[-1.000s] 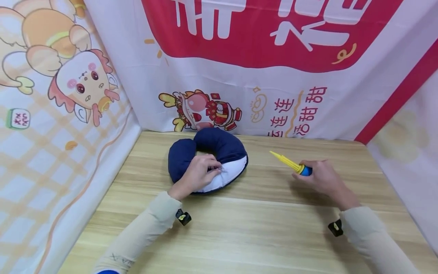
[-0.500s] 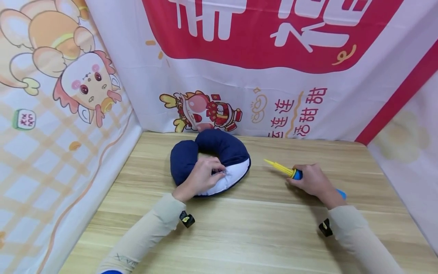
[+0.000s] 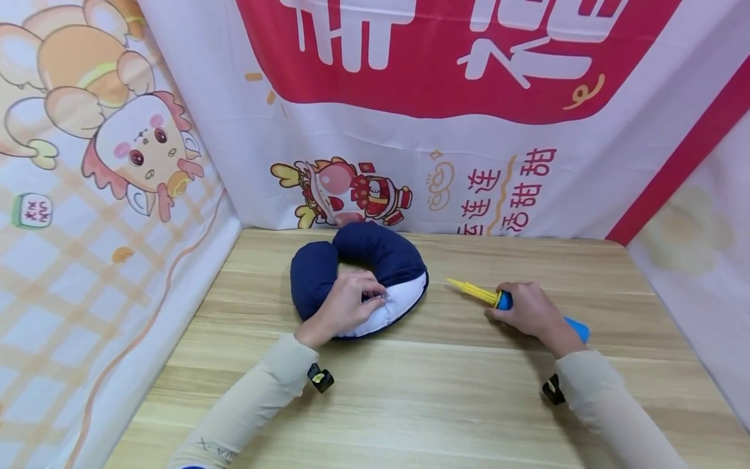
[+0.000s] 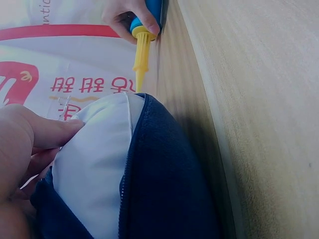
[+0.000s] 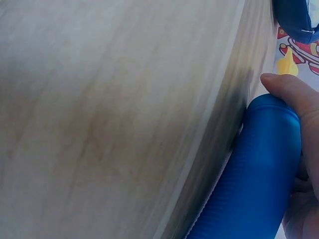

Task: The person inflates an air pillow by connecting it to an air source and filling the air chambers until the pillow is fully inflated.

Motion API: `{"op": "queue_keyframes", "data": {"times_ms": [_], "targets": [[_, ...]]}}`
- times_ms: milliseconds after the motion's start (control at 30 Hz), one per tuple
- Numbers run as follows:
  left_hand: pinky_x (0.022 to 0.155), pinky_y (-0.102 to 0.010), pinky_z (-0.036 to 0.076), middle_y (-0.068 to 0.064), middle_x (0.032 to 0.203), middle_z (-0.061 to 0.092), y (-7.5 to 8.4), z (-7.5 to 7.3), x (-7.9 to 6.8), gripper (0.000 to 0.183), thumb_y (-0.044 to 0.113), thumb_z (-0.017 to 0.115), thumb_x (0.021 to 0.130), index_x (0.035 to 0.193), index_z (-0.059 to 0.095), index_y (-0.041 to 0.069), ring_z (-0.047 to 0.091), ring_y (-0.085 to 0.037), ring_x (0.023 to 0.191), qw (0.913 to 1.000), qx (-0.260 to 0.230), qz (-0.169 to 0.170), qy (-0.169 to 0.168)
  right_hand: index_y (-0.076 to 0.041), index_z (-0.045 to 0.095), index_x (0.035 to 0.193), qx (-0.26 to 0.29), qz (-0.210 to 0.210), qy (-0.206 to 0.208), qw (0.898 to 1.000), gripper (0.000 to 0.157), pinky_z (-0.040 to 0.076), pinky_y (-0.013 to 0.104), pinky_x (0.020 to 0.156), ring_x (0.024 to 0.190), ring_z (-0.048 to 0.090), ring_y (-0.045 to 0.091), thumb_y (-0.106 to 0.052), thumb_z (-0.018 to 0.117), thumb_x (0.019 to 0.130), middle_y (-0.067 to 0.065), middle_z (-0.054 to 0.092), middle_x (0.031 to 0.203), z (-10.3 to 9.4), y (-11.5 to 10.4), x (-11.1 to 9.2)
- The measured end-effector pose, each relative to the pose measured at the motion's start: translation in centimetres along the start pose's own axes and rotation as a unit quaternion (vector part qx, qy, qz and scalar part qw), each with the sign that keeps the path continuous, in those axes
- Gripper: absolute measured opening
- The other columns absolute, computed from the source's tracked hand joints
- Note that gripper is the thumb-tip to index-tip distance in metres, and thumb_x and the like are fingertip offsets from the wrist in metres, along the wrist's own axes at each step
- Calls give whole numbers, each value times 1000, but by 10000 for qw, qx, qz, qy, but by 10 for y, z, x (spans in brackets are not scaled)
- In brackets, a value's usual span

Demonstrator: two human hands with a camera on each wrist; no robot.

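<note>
A navy U-shaped neck pillow lies toward the back left of the table, its white inner bladder showing through an unzipped cover. My left hand pinches a small clear valve standing up from the white part, between thumb and fingers. In the left wrist view the zipper runs along the cover's edge. My right hand grips a blue hand pump round its barrel. The pump's yellow nozzle points left at the pillow, a short gap away from it.
The wooden table meets a printed cloth backdrop behind the pillow. Another patterned cloth hangs along the left side, and a pale one on the right.
My right hand has moved left with the pump, bringing the nozzle closer to the pillow; the pump's blue rear end now shows behind the wrist. My left hand stays on the valve.
</note>
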State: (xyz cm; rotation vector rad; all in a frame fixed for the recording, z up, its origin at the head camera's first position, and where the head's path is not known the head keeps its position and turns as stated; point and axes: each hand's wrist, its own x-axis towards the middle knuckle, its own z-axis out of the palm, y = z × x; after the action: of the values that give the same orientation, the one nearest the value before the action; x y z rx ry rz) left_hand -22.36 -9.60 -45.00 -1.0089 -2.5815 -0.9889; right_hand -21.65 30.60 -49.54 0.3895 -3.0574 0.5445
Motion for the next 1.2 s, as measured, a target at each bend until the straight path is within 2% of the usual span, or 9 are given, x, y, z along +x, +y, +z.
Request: {"op": "queue_keyframes", "data": {"times_ms": [267,333,433,533,633,767,900,1067,1200], "targets": [[74,-25,55,0,92,76,-1,1,0,7,11,84,91,97,84,10,67,-10,82,10000,-10,-67,-63,5,71,124,-50,-107,33,9999,68,40,25,51,63,52,13,-47,88,84,12,72,89,-9,-2,-3],[74,-25,55,0,91,76,-1,1,0,7,10,84,90,97,84,10,66,-10,81,10000,-27,-51,-43,6,71,124,-119,-193,102,9997,68,48,29,54,65,58,16,-46,88,84,13,73,90,-14,-2,-3],[73,-25,55,0,90,75,0,0,-1,7,10,84,90,97,84,10,66,-10,81,10000,-21,-31,-27,7,70,126,-172,-268,154,9994,68,63,44,72,82,72,28,-45,87,86,20,77,102,-24,-6,-4],[73,-25,55,-1,90,75,1,0,-1,7,10,83,91,98,84,9,66,-10,81,10000,-12,-33,-34,7,69,129,-203,-282,157,9993,67,61,57,92,105,75,39,-43,85,88,26,76,117,-36,-15,-4],[73,-26,56,-1,90,75,1,1,-1,7,9,83,90,97,84,9,66,-11,81,10000,-9,13,-1,6,68,130,-214,-448,181,9986,63,60,58,93,107,74,41,-39,84,90,26,76,118,-46,-31,-2],[72,-27,56,-2,90,76,-1,1,-2,7,9,84,90,97,84,9,66,-12,80,9999,26,73,68,4,70,127,-78,-866,333,9957,54,62,55,91,105,76,38,-33,84,91,23,77,116,-48,-61,3],[73,-26,56,-2,90,76,-3,1,-2,7,9,83,90,97,84,9,66,-11,81,10000,-6,45,56,2,73,123,325,-1253,426,9907,49,64,48,89,103,77,32,-31,86,90,19,79,114,-36,-93,10],[74,-27,56,-1,91,76,-4,1,-2,7,9,82,92,99,84,9,66,-11,82,10000,-50,3,33,0,77,113,656,-1848,406,9798,32,64,41,84,95,76,24,-21,85,91,13,80,103,-19,-129,19],[75,-27,56,-1,92,75,-4,1,-2,8,9,82,91,99,84,9,66,-12,82,10000,0,46,55,-1,78,111,1072,-1992,244,9738,23,65,37,84,92,77,20,-12,82,92,11,81,102,-9,-151,26]]}}
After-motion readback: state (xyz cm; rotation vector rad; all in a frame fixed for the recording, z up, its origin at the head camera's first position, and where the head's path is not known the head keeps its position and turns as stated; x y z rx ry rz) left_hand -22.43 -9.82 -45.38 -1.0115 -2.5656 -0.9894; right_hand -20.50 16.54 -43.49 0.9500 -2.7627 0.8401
